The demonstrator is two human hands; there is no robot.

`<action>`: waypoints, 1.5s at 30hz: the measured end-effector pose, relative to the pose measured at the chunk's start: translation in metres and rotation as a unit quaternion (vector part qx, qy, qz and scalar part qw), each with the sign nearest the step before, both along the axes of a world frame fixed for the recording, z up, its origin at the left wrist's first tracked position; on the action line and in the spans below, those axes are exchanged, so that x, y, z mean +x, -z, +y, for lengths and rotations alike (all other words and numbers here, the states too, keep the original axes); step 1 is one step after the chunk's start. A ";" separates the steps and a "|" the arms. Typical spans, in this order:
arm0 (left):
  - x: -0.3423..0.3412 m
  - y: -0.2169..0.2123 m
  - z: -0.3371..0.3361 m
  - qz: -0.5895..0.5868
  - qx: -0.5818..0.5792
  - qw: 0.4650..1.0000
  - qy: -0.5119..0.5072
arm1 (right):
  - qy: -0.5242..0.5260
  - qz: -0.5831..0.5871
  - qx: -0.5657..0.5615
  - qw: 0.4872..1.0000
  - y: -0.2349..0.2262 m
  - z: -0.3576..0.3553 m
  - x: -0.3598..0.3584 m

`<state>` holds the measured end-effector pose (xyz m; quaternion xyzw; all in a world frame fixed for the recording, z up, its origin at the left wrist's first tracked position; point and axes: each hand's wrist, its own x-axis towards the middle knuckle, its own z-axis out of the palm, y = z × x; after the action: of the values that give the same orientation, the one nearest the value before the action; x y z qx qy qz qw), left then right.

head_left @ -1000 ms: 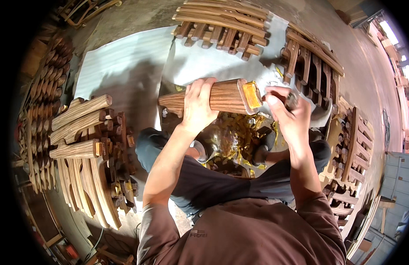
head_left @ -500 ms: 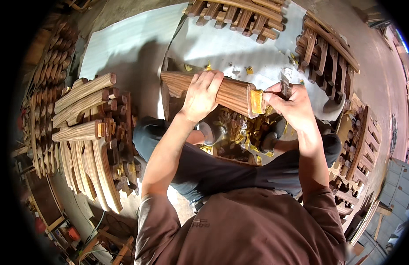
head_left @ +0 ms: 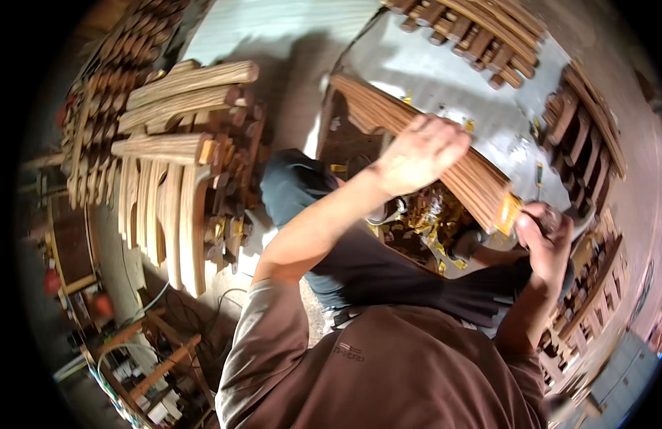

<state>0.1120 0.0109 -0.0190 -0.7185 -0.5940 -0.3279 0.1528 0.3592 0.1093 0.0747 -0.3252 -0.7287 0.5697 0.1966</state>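
Stack (head_left: 170,154) of curved wooden parts: at the person's left, on the floor. Bundle (head_left: 431,146) of wooden slats: slanted across the lap, over the floor sheet (head_left: 445,86). Left hand (head_left: 420,154): clamped over the bundle's middle. Right hand (head_left: 542,239): closed, just beside the bundle's yellow-taped end (head_left: 508,213); its contents cannot be determined. The 2 hands are apart.

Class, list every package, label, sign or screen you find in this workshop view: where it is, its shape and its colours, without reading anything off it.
Yellow tape or label: wrapped round the near end of the bundle of curved wooden slats, beside the right hand; small band, orange-yellow.
Chest mark: on the brown shirt, small, dark, blurred.
No packages, signs or screens show.
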 end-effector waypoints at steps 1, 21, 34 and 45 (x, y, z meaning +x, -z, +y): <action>0.003 -0.003 -0.001 -0.008 0.020 1.000 -0.003 | 0.011 0.008 -0.020 1.000 -0.001 -0.001 0.004; -0.030 0.022 -0.017 -0.085 -0.029 0.994 -0.058 | 0.003 0.058 -0.183 0.981 0.033 -0.009 -0.030; -0.012 0.013 -0.017 -0.145 -0.071 0.986 -0.039 | 0.105 0.024 0.121 0.987 0.046 -0.027 -0.054; 0.001 0.015 -0.009 -0.102 -0.052 0.993 -0.022 | 0.107 -0.004 0.297 0.949 0.050 -0.031 -0.062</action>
<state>0.1130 0.0014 -0.0337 -0.6749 -0.6386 -0.3645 0.0617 0.2973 0.0787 0.0244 -0.3302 -0.8267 0.3015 0.3415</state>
